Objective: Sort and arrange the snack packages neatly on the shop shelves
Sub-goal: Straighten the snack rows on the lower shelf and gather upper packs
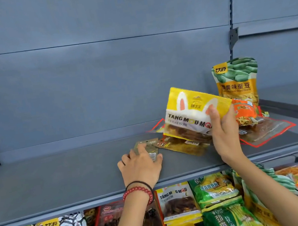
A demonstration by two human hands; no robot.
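Your right hand (224, 132) pinches the yellow pack (188, 112) at its right edge, thumb in front, above the shelf (57, 175). Prob. light, crinkly, slick film w/ soft contents: grip the seam. Left hand (140, 164) lies on a small pack (148, 145), fingers (131, 153) bent; grip unclear.

Head view. The right hand (224, 132) pinches a yellow rabbit-eared packet (189, 114) by its right edge, thumb in front, and holds it tilted above the grey shelf (57, 175). Below the grip lies a flat gold packet (184, 146). Behind it stands a broad-bean pouch (236, 80) (upright, against the back panel). Left of the grip, the left hand (140, 166) rests on a small green packet (147, 146). A red-edged clear packet (267, 132) lies to the grip's right.
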